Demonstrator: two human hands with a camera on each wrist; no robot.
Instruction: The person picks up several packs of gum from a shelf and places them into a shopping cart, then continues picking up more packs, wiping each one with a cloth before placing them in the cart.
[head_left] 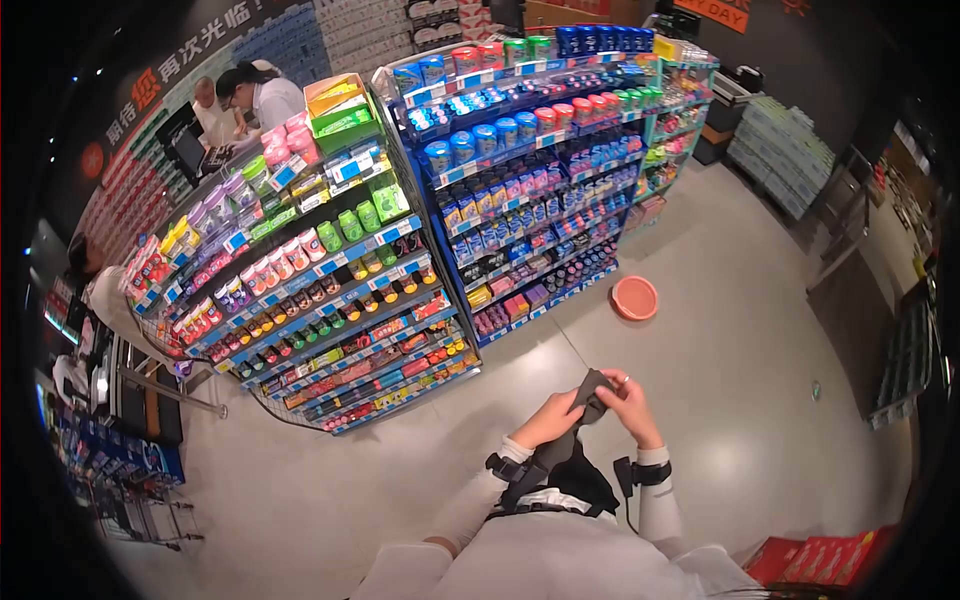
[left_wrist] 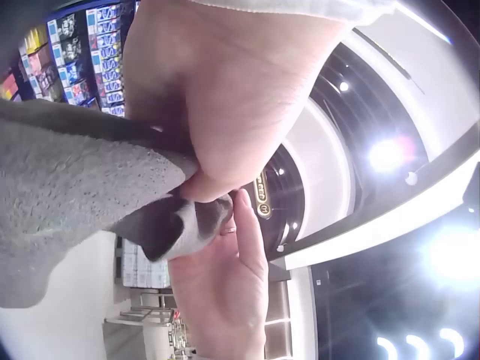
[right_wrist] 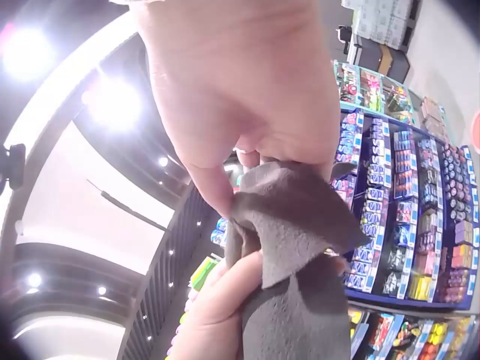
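Hanging before the torso [head_left: 545, 555], a grey cloth [right_wrist: 296, 326] is pinched by the left hand [head_left: 548, 420] and the right hand [head_left: 632, 408], both forearms [head_left: 658, 518] being extended and angled inward.

Orange basin [head_left: 635, 298] on floor [head_left: 720, 400] near blue rack [head_left: 540, 311]; two people [head_left: 275, 105] beyond second rack [head_left: 400, 229].

A dark grey cloth [right_wrist: 300, 229], matte and finely pitted, is bunched and creased where the left fingers [right_wrist: 237, 283] and the right fingers [right_wrist: 210, 187] pinch it. A folded flap with a pointed corner juts out between them, and a longer, broad length hangs below the left fingers.
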